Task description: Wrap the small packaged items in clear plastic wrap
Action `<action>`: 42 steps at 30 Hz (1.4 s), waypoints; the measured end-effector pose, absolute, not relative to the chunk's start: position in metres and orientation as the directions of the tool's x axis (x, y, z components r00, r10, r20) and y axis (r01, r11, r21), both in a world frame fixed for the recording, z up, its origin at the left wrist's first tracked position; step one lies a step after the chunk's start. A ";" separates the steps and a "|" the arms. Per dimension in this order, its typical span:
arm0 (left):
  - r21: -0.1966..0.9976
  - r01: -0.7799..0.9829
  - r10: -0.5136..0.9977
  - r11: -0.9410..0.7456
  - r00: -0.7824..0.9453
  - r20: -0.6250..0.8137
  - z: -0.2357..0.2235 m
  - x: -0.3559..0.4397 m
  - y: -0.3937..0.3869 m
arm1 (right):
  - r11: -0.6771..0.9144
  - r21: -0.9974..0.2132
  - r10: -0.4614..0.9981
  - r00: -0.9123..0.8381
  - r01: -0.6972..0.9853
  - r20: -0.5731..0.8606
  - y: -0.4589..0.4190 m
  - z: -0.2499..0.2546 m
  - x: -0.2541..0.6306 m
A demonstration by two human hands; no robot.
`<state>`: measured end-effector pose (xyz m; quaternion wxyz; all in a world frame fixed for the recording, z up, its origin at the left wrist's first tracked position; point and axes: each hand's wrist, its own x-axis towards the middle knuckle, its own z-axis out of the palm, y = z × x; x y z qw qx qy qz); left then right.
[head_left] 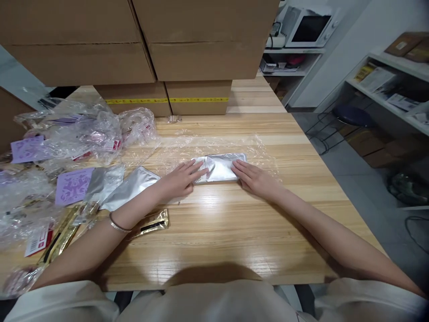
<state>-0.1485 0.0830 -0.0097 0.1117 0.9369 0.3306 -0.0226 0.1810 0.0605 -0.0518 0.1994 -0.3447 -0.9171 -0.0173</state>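
A silver foil pouch (221, 168) lies lengthwise in front of me, on a sheet of clear plastic film (264, 156) spread over the table. The pouch looks folded into a narrow strip. My left hand (182, 180) rests flat on its left end, fingers stretched out over a pale printed patch. On the right end lie the outstretched fingers of my right hand (256, 179), palm down. Left of my left hand are another silver pouch (134, 183) and a purple printed card (73, 185). A gold-edged clear packet (156, 223) lies just beyond my left forearm.
Crumpled clear plastic bags (97, 129) heap up along the left side of the wooden table (234, 241). Large cardboard boxes (201, 49) are stacked at the back. Past the table's right edge are a stool (353, 115), shelves (385, 91) and a microwave (310, 27).
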 end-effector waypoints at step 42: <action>0.475 0.824 0.948 -0.309 0.307 0.084 -0.019 -0.145 0.106 | 0.459 -0.060 0.870 -0.435 0.886 0.231 0.092 -0.038 0.083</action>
